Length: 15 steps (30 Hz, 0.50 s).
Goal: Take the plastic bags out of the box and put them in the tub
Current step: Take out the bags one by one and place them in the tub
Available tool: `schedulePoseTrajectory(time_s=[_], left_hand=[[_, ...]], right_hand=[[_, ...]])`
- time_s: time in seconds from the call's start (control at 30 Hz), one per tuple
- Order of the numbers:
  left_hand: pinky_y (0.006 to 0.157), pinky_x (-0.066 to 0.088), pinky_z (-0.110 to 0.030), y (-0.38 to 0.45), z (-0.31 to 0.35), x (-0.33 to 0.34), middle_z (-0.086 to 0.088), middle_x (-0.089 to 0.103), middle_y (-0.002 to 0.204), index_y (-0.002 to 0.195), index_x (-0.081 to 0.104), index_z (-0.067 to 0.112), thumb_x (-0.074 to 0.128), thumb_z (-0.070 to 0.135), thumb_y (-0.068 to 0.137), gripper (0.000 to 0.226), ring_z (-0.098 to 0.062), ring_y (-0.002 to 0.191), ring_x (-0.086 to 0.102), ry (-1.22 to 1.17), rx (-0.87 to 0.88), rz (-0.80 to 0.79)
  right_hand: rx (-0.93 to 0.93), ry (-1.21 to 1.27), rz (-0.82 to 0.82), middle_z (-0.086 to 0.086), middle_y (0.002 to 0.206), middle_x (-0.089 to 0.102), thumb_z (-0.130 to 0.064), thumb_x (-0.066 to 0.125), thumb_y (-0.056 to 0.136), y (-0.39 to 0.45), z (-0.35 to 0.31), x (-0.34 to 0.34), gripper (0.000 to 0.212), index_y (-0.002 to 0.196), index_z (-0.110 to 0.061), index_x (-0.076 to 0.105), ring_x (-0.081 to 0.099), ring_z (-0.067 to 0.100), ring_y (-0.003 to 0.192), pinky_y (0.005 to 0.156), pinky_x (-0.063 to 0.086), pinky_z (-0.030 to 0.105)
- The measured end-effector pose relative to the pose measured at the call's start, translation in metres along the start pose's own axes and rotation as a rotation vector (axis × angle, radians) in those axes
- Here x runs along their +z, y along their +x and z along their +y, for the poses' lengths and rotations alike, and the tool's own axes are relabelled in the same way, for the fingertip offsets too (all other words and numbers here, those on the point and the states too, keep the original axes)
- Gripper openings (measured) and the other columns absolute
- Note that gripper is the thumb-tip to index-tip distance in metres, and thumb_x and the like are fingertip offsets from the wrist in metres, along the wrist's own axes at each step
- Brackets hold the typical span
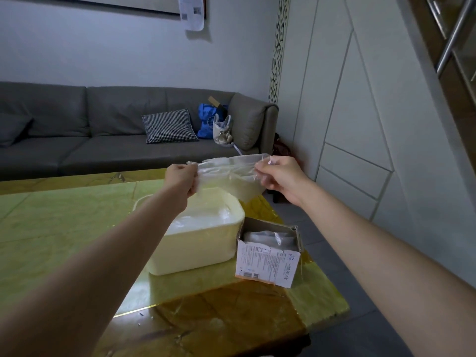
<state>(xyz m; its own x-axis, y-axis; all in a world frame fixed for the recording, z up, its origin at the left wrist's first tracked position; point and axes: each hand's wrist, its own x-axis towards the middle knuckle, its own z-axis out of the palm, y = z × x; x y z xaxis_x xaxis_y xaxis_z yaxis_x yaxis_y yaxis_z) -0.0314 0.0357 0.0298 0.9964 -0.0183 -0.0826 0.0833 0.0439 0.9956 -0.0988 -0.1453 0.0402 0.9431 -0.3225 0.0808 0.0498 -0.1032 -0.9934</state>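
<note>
A thin clear plastic bag (233,173) is stretched in the air between my two hands, above the far end of the tub. My left hand (181,180) grips its left end. My right hand (279,176) pinches its right end. Below stands a cream rectangular tub (195,253) with clear plastic bags (201,219) lying inside. Just right of the tub sits a torn-open white cardboard box (268,264) with printed text, and more folded bags (270,238) show inside it.
The tub and box stand on a table (64,228) with a yellow-green cover, near its right edge; grey floor lies beyond. A grey sofa (103,140) with a checked cushion and bags runs behind. White wall panels stand at the right.
</note>
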Motion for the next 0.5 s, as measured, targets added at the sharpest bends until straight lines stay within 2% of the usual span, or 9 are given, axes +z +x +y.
schedulePoseTrajectory(time_s=[0.1,0.13,0.2,0.27,0.3,0.37,0.4,0.43,0.5], left_hand=[[0.052,0.032,-0.024,0.008,-0.007,-0.016,-0.007,0.044,0.072,0.089,0.048,0.007,0.048,0.012,0.095,0.007,-0.013,0.056,0.041,0.089,0.007,0.07],[0.055,0.036,-0.025,0.012,-0.009,-0.021,-0.008,0.048,0.081,0.1,0.048,0.005,0.049,0.015,0.095,0.011,-0.015,0.063,0.046,0.153,0.047,0.094],[0.072,0.046,-0.031,0.016,-0.008,-0.027,-0.011,0.052,0.109,0.123,0.042,0.007,0.056,0.021,0.092,0.037,-0.02,0.089,0.053,0.318,0.202,0.067],[0.089,0.048,-0.037,0.011,0.0,-0.026,-0.005,0.041,0.136,0.137,0.035,0.018,0.063,0.023,0.087,0.058,-0.022,0.111,0.05,0.398,0.367,-0.083],[0.088,0.049,-0.037,0.006,0.005,-0.023,0.003,0.036,0.14,0.141,0.03,0.025,0.066,0.021,0.084,0.067,-0.021,0.11,0.051,0.401,0.414,-0.201],[0.072,0.051,-0.027,-0.003,0.015,-0.015,0.009,0.043,0.129,0.142,0.029,0.031,0.068,0.014,0.081,0.073,-0.015,0.09,0.057,0.391,0.393,-0.455],[0.065,0.048,-0.023,-0.006,0.018,-0.012,0.007,0.052,0.117,0.137,0.037,0.029,0.068,0.013,0.081,0.066,-0.011,0.077,0.056,0.395,0.359,-0.543],[0.059,0.045,-0.021,-0.006,0.019,-0.012,0.005,0.058,0.101,0.129,0.049,0.025,0.068,0.012,0.081,0.053,-0.009,0.067,0.052,0.395,0.328,-0.578],[0.051,0.04,-0.017,-0.004,0.018,-0.019,0.003,0.058,0.077,0.105,0.062,0.017,0.066,0.014,0.083,0.022,-0.008,0.057,0.045,0.401,0.27,-0.545]], right_hand=[[-0.034,-0.032,0.128,0.005,0.067,0.057,-0.007,0.058,0.091,0.007,-0.006,0.004,0.016,0.075,-0.01,0.057,0.037,0.008,0.043,0.035,0.027,0.015],[-0.045,-0.072,0.155,0.005,0.065,0.056,-0.008,0.059,0.09,0.008,-0.008,0.006,0.013,0.078,-0.011,0.058,0.036,0.009,0.045,0.035,0.027,0.015],[-0.093,-0.17,0.142,0.003,0.066,0.053,-0.01,0.062,0.089,0.011,-0.011,0.013,0.002,0.09,-0.011,0.061,0.04,0.008,0.049,0.038,0.031,0.014],[-0.15,-0.267,0.055,0.0,0.074,0.056,-0.01,0.064,0.087,0.014,-0.017,0.023,0.015,0.101,-0.01,0.064,0.05,0.008,0.061,0.05,0.039,0.014],[-0.174,-0.326,-0.016,0.001,0.082,0.06,-0.01,0.065,0.086,0.015,-0.021,0.03,0.02,0.106,-0.01,0.065,0.054,0.011,0.072,0.059,0.043,0.017],[-0.186,-0.4,-0.196,0.009,0.105,0.064,-0.006,0.066,0.085,0.015,-0.027,0.041,0.031,0.116,-0.009,0.063,0.057,0.016,0.088,0.072,0.045,0.023],[-0.191,-0.397,-0.277,0.014,0.11,0.064,-0.004,0.065,0.085,0.015,-0.028,0.046,0.032,0.116,-0.008,0.063,0.058,0.019,0.091,0.076,0.047,0.027],[-0.207,-0.393,-0.314,0.017,0.112,0.064,-0.003,0.064,0.085,0.016,-0.029,0.051,0.029,0.113,-0.008,0.064,0.06,0.023,0.095,0.081,0.049,0.032],[-0.285,-0.441,-0.225,0.017,0.108,0.066,-0.007,0.065,0.085,0.019,-0.027,0.058,0.021,0.106,-0.007,0.065,0.062,0.029,0.099,0.087,0.051,0.035]])
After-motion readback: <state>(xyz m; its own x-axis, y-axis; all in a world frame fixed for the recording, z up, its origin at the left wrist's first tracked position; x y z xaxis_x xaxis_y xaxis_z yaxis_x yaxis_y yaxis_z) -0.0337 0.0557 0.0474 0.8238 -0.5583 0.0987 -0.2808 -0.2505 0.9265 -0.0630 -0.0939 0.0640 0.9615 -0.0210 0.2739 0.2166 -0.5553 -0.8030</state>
